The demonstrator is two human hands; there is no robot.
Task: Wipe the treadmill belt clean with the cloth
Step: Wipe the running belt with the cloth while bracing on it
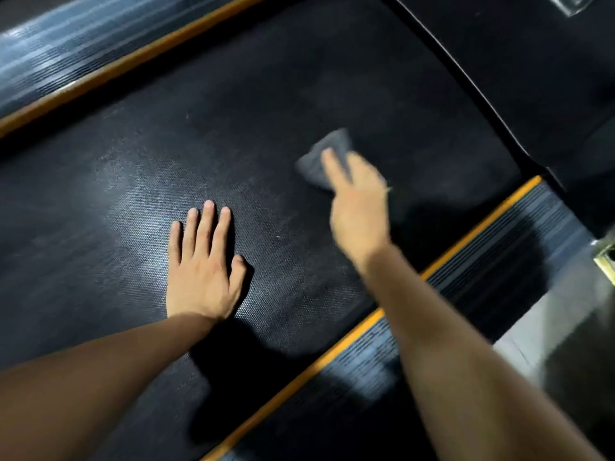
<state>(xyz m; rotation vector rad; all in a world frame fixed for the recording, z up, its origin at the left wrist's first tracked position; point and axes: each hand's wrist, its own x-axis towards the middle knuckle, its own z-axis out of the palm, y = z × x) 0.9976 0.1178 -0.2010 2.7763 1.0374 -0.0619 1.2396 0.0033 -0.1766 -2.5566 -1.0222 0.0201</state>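
Note:
The black textured treadmill belt [253, 134] runs diagonally across the view. A small grey cloth [324, 154] lies on the belt right of centre. My right hand [357, 197] presses on the cloth with straight fingers and covers its near part; the hand is blurred. My left hand [203, 264] rests flat on the belt, fingers straight and spread, to the left of the cloth and nearer to me.
Orange-edged ribbed side rails flank the belt, one at the upper left [100, 71] and one at the lower right [432, 287]. The black motor cover [519, 71] lies past the belt's far end. A grey floor strip [565, 327] shows at right.

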